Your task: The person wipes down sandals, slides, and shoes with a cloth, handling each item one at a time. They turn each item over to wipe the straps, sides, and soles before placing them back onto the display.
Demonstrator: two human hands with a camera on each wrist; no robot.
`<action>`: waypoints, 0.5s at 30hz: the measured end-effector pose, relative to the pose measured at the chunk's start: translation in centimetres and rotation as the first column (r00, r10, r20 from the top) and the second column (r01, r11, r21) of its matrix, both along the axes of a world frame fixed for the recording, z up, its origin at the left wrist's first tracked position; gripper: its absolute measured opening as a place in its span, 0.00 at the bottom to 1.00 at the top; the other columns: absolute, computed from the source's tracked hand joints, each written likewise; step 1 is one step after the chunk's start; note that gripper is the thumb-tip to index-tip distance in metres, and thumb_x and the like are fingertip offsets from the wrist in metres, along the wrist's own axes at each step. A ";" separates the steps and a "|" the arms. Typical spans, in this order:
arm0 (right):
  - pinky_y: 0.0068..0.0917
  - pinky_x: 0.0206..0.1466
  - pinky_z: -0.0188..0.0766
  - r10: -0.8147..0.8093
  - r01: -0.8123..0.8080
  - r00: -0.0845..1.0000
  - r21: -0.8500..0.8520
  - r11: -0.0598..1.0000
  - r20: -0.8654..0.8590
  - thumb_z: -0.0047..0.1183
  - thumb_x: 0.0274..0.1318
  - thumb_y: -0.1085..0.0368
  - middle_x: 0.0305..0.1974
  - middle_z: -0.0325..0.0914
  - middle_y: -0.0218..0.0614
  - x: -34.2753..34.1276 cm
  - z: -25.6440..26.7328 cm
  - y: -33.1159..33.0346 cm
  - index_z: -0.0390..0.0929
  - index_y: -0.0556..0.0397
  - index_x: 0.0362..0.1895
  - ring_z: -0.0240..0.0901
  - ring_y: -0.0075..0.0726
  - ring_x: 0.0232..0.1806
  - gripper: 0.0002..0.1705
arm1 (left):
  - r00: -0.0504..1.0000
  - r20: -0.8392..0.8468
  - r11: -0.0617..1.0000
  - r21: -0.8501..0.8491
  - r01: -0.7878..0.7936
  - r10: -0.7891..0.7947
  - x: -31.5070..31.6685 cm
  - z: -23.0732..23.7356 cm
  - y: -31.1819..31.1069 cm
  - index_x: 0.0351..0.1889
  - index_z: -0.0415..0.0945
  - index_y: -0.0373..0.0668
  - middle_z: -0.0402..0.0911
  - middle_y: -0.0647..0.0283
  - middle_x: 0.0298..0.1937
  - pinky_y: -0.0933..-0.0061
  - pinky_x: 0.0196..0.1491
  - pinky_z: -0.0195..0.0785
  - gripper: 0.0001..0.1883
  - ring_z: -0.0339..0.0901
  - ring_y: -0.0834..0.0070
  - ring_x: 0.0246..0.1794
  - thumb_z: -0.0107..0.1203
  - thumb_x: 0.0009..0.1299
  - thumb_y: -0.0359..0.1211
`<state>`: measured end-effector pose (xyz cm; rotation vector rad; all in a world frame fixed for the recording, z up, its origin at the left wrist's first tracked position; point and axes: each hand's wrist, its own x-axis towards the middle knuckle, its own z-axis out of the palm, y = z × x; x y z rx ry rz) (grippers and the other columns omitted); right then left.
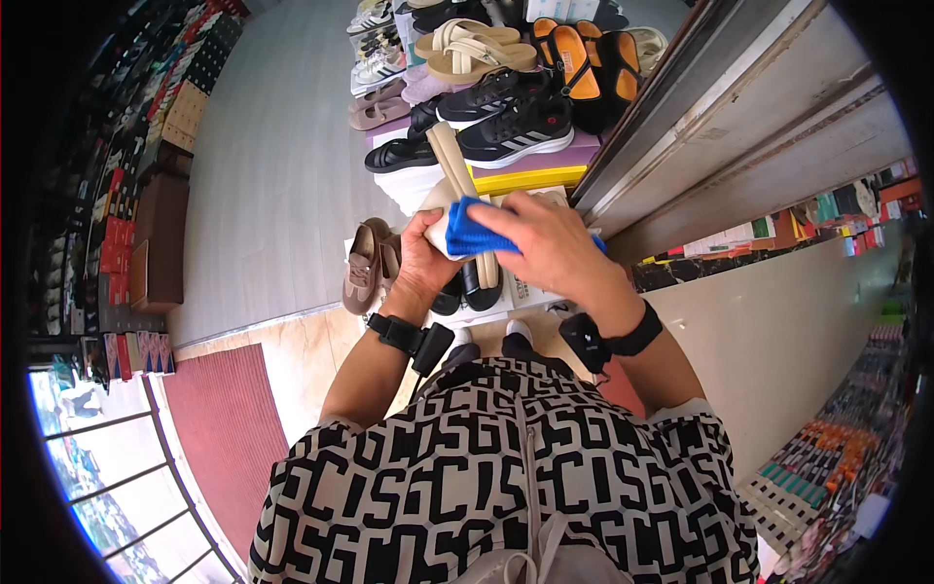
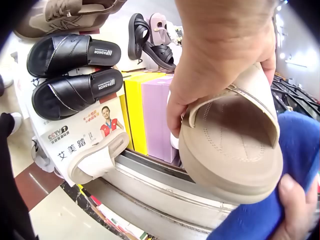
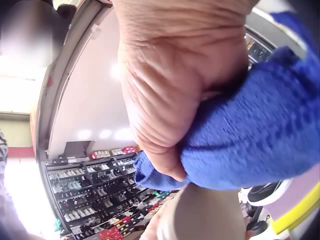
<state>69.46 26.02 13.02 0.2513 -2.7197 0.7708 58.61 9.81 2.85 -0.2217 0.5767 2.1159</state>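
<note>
My left hand [image 1: 423,255] grips a beige slide sandal [image 1: 449,161] and holds it above a display of shoes. In the left wrist view that slide [image 2: 240,177] shows a smooth thick sole and a wide strap, with the left hand's fingers [image 2: 182,107] along its side. My right hand [image 1: 556,243] clutches a bunched blue cloth [image 1: 471,234], which lies against the slide in the head view. The right wrist view has the cloth [image 3: 255,132] wrapped under the palm, right at the slide's edge; part of the slide is hidden behind it.
Black slides [image 2: 75,92] and a white-strapped slide [image 2: 95,162] sit on a printed white box below. Brown shoes [image 1: 362,263] stand at left, black sneakers [image 1: 520,131] beyond. A metal door frame [image 1: 700,127] rises close on the right.
</note>
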 end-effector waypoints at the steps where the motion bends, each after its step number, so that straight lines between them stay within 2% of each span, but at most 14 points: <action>1: 0.42 0.40 0.70 0.065 -0.070 0.996 0.077 0.995 0.057 0.58 0.44 0.66 0.36 0.71 0.40 0.8 -0.2 -0.2 0.72 0.41 0.52 0.74 0.50 0.40 0.26 | 1.000 0.026 0.998 -0.060 0.000 0.002 -0.2 -0.4 -0.1 0.55 0.68 0.37 0.77 0.51 0.51 0.52 0.64 0.60 0.28 0.73 0.56 0.54 0.54 0.57 0.39; 2: 0.41 0.40 0.70 0.079 -0.085 0.989 0.045 0.995 0.124 0.58 0.43 0.66 0.36 0.70 0.38 1.8 -0.2 -0.4 0.73 0.37 0.53 0.74 0.49 0.38 0.27 | 1.000 0.006 1.000 -0.011 0.013 -0.013 -0.1 -0.6 -0.2 0.56 0.67 0.34 0.76 0.48 0.51 0.52 0.63 0.61 0.29 0.73 0.55 0.54 0.53 0.58 0.39; 3: 0.40 0.43 0.71 0.122 -0.104 0.946 -0.077 0.992 0.299 0.58 0.43 0.66 0.37 0.72 0.39 2.6 0.0 -0.2 0.73 0.38 0.54 0.75 0.50 0.40 0.28 | 1.000 0.005 0.999 -0.046 -0.007 0.008 0.1 -0.7 -0.3 0.58 0.66 0.35 0.76 0.48 0.52 0.53 0.63 0.61 0.29 0.73 0.55 0.54 0.53 0.59 0.38; 5: 0.38 0.47 0.71 0.203 -0.073 0.938 -0.414 0.907 0.281 0.58 0.44 0.66 0.40 0.75 0.41 3.4 -1.8 0.5 0.72 0.42 0.56 0.76 0.49 0.41 0.29 | 0.995 -0.098 0.997 -0.071 0.024 -0.031 0.7 -0.9 -0.6 0.57 0.67 0.35 0.76 0.50 0.51 0.54 0.62 0.62 0.27 0.73 0.57 0.53 0.52 0.60 0.38; 6: 0.33 0.48 0.71 0.191 -0.003 0.954 -0.626 0.780 0.232 0.57 0.48 0.65 0.42 0.77 0.41 3.5 -2.9 0.8 0.71 0.51 0.56 0.77 0.40 0.42 0.27 | 0.994 -0.098 0.985 -0.169 0.023 -0.040 1.0 -1.4 -0.7 0.56 0.67 0.36 0.77 0.52 0.51 0.55 0.61 0.62 0.27 0.74 0.58 0.52 0.53 0.60 0.38; 7: 0.28 0.46 0.72 0.133 0.150 0.947 -0.770 0.621 0.291 0.57 0.51 0.65 0.44 0.77 0.39 3.6 -3.9 0.8 0.69 0.57 0.57 0.76 0.31 0.41 0.27 | 0.994 -0.096 0.963 -0.267 0.023 -0.051 1.5 -1.9 -0.7 0.55 0.68 0.36 0.77 0.54 0.50 0.56 0.60 0.63 0.26 0.74 0.60 0.51 0.53 0.60 0.38; 9: 0.26 0.46 0.72 0.101 0.301 0.921 -0.850 0.433 0.377 0.56 0.53 0.64 0.45 0.77 0.39 3.4 -5.4 1.3 0.66 0.59 0.60 0.74 0.29 0.42 0.29 | 0.988 -0.119 0.956 -0.288 0.062 -0.100 2.6 -2.9 -0.4 0.55 0.69 0.38 0.77 0.58 0.49 0.57 0.60 0.63 0.25 0.74 0.63 0.51 0.55 0.60 0.38; 10: 0.25 0.45 0.72 0.140 0.374 0.884 -0.855 0.361 0.446 0.56 0.52 0.64 0.45 0.76 0.41 3.3 -5.0 1.5 0.65 0.60 0.61 0.75 0.30 0.41 0.31 | 0.988 -0.099 0.954 -0.290 0.083 -0.117 3.1 -3.7 -0.1 0.58 0.67 0.39 0.76 0.57 0.52 0.59 0.60 0.62 0.27 0.73 0.64 0.53 0.55 0.60 0.36; 12: 0.26 0.45 0.72 0.157 0.408 0.859 -0.837 0.365 0.487 0.55 0.51 0.64 0.45 0.76 0.40 3.4 -6.8 2.3 0.65 0.60 0.60 0.75 0.30 0.40 0.31 | 0.984 -0.083 0.957 -0.260 0.129 -0.155 4.0 -5.9 0.9 0.64 0.62 0.45 0.72 0.57 0.56 0.61 0.61 0.61 0.31 0.70 0.64 0.57 0.54 0.60 0.34; 13: 0.26 0.44 0.72 0.174 0.438 0.832 -0.816 0.378 0.527 0.55 0.51 0.64 0.44 0.76 0.40 3.5 -7.6 2.8 0.66 0.61 0.59 0.75 0.31 0.40 0.31 | 0.984 -0.083 0.941 -0.316 0.123 -0.156 4.7 -5.7 1.5 0.67 0.58 0.46 0.71 0.57 0.57 0.62 0.62 0.61 0.34 0.69 0.64 0.58 0.54 0.60 0.32; 15: 0.27 0.44 0.72 0.193 0.427 0.826 -0.812 0.398 0.530 0.54 0.49 0.63 0.44 0.76 0.40 3.9 -8.8 3.9 0.66 0.62 0.58 0.75 0.31 0.40 0.31 | 0.968 -0.167 0.934 -0.334 0.124 -0.189 5.6 -6.2 3.1 0.68 0.56 0.46 0.70 0.56 0.59 0.61 0.62 0.61 0.36 0.69 0.63 0.59 0.55 0.60 0.32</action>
